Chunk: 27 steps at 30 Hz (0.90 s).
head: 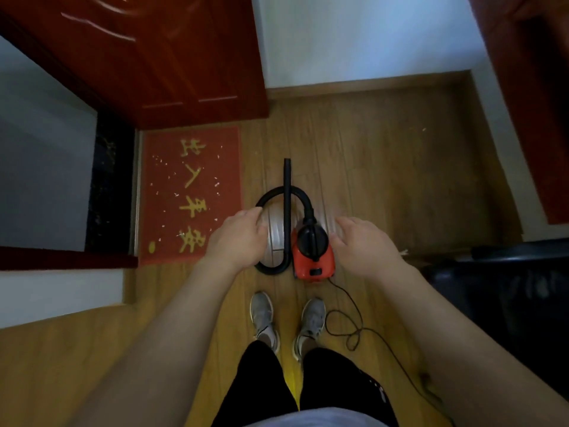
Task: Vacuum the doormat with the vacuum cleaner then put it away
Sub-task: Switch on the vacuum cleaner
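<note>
A small red and black vacuum cleaner (312, 252) sits on the wooden floor in front of my feet. Its black hose (278, 195) loops to the left, and a straight black nozzle tube (287, 192) lies across the loop. The red doormat (191, 195) with yellow characters lies to the left, dotted with white crumbs. My left hand (238, 238) hovers above the hose loop with fingers loosely curled, holding nothing. My right hand (363, 245) hangs just right of the vacuum body, fingers relaxed, also holding nothing.
A dark red door (147, 57) stands open behind the mat, beside a black threshold strip (104, 186). The vacuum's black cord (348, 322) coils on the floor by my right shoe. A dark object (498, 291) sits at the right.
</note>
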Each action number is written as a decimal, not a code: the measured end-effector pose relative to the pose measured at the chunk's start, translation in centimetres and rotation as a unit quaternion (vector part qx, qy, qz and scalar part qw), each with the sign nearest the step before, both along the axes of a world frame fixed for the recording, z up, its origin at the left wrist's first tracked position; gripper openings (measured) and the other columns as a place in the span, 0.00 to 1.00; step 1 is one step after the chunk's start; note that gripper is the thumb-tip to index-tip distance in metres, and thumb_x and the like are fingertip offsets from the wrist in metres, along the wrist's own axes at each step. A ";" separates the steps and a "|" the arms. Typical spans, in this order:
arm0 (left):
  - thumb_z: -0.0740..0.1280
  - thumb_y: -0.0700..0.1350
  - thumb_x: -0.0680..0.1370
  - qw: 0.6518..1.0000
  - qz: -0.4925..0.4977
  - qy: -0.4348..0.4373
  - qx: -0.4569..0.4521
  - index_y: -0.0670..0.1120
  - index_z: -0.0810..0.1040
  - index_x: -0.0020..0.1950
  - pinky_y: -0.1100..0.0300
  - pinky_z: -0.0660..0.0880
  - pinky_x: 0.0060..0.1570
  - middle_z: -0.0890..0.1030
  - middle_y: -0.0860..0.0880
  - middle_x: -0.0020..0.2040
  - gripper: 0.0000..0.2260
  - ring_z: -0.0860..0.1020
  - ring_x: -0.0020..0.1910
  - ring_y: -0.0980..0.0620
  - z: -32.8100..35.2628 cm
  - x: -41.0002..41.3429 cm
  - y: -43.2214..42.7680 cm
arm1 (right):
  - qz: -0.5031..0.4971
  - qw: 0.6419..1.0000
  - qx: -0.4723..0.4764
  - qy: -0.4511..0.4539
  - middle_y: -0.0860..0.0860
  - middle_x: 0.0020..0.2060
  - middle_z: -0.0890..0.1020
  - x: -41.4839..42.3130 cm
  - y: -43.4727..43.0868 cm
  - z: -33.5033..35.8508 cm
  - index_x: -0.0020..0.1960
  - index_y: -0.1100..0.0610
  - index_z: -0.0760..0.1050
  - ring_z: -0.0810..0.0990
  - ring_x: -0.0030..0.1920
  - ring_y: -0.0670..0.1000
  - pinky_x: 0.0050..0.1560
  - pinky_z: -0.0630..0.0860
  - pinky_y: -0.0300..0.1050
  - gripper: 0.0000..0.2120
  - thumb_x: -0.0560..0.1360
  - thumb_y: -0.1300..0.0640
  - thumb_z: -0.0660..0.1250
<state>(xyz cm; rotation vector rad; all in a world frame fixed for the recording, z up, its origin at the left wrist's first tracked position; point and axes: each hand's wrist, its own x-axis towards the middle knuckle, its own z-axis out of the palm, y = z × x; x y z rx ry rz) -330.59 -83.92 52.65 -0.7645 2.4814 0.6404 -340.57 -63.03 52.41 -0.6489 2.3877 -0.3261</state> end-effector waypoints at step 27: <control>0.57 0.51 0.85 0.987 -0.031 -0.117 0.109 0.51 0.57 0.82 0.49 0.65 0.72 0.67 0.47 0.78 0.25 0.66 0.76 0.46 -42.1 -4.1 0.3 | -0.117 0.976 0.109 -0.148 0.55 0.72 0.72 1.1 0.0 -42.0 0.77 0.56 0.63 0.72 0.69 0.56 0.64 0.70 0.49 0.26 0.83 0.46 0.59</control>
